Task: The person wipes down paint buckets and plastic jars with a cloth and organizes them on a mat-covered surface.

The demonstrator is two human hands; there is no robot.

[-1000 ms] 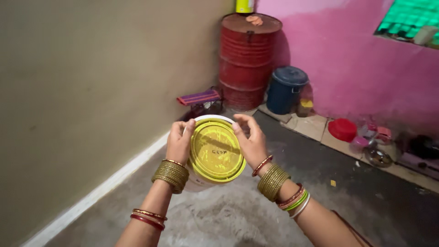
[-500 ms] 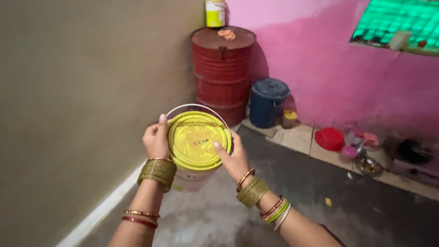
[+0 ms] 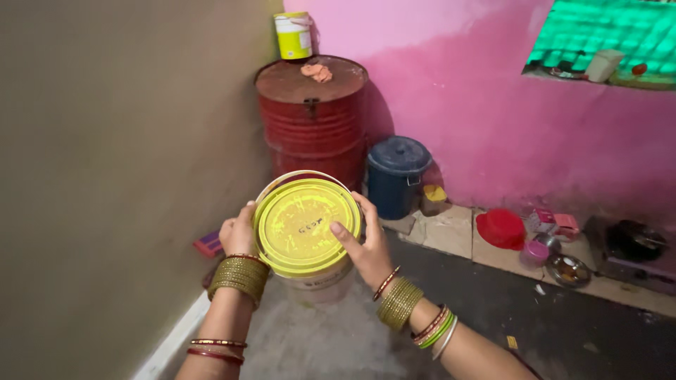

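Observation:
I hold a white bucket with a round yellow lid in front of me, above the floor. My left hand grips the lid's left rim. My right hand clasps the right side, thumb resting on top of the lid. A thin wire handle arcs over the far edge of the bucket. Both wrists carry several bangles.
A beige wall runs along the left. A red steel drum stands in the corner with a small yellow-and-white can on top. Beside it sit a dark blue lidded bin, a red bowl and metal dishes along the pink wall.
The view has lifted and moved nearer the corner. The bucket stays in both hands, and my right thumb has slid further onto the lid.

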